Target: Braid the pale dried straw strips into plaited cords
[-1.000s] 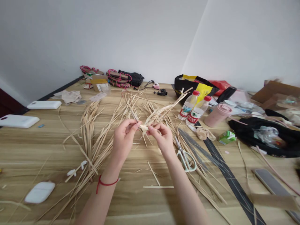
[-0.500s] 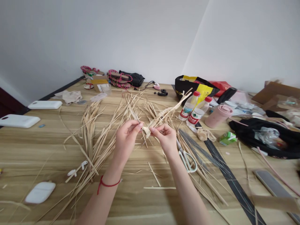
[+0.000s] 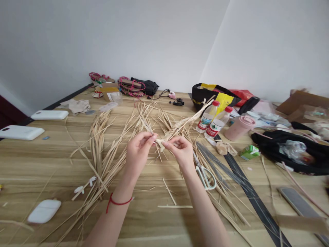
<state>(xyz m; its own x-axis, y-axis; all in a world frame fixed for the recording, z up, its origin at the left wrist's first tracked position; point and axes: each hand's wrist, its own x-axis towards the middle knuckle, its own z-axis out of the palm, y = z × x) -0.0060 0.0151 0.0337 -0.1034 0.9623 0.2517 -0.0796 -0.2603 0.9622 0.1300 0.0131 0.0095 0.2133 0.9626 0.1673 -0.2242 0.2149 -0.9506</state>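
Observation:
My left hand (image 3: 138, 152) and my right hand (image 3: 181, 151) are raised over the wooden table (image 3: 38, 164), both pinched on the near end of a plaited straw piece (image 3: 180, 125). The plait runs up and to the right toward two bottles. The left fingers also grip loose straw strands (image 3: 144, 120) that fan up and to the left. A red string circles my left wrist. White-handled scissors (image 3: 205, 175) lie on the table just right of my right forearm.
Dry straw strips (image 3: 102, 154) are spread over the table's middle. Two red-capped bottles (image 3: 212, 120), a pink cup (image 3: 239, 127), a green carton (image 3: 248, 151) and black bags sit right. White power banks (image 3: 20, 132), a white case (image 3: 44, 210) and earbuds lie left. Sandals rest at the back.
My hands drew slightly closer together on the plait's end, and its far tip rose a little toward the bottles. Nothing else moved.

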